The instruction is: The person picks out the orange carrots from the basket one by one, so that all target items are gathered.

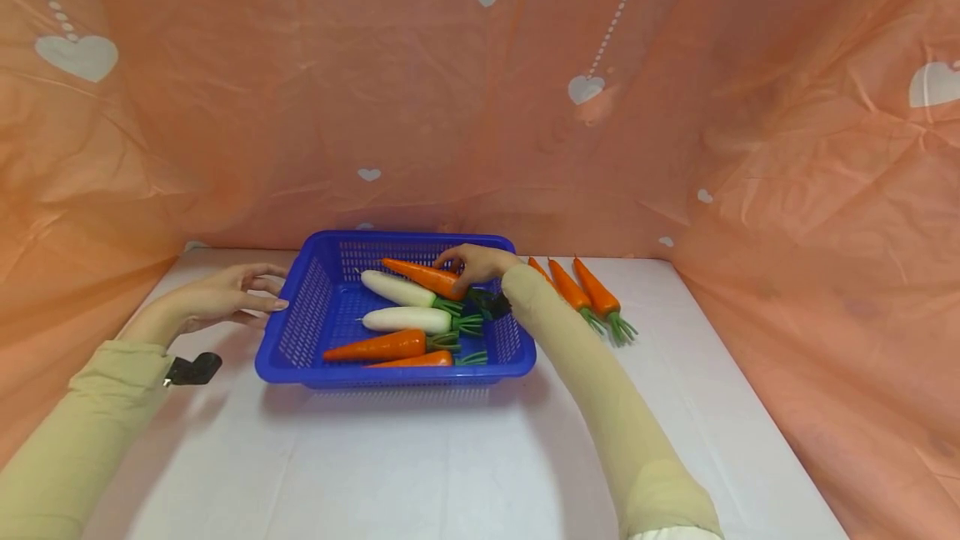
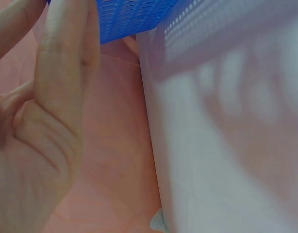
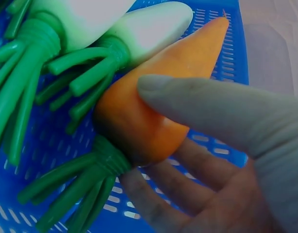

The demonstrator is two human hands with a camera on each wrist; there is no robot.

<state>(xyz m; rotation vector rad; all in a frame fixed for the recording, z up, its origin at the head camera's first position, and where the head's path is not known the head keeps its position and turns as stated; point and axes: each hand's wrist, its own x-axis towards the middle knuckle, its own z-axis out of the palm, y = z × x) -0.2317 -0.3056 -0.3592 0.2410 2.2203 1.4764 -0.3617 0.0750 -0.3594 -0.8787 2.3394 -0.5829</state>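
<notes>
In the head view a blue plastic basket (image 1: 330, 375) holds two white radishes (image 1: 408, 320) and three carrots, all with green stalks. My right hand (image 1: 482, 265) reaches into its far right part and holds the rearmost carrot (image 1: 420, 273). In the right wrist view the thumb presses on top of that carrot (image 3: 154, 116) near its thick end, and the other fingers curl beneath it. At the basket's left rim is my left hand (image 1: 217, 298), its fingers loosely extended with the fingertips right at the edge. Two more carrots (image 1: 382, 347) lie along the basket's near side.
Three carrots (image 1: 596, 286) lie on the white table (image 1: 375, 465) to the right of the basket, partly behind the right sleeve (image 1: 600, 390). An orange cloth (image 1: 420, 107) with pale hearts hangs behind and at both sides of the table.
</notes>
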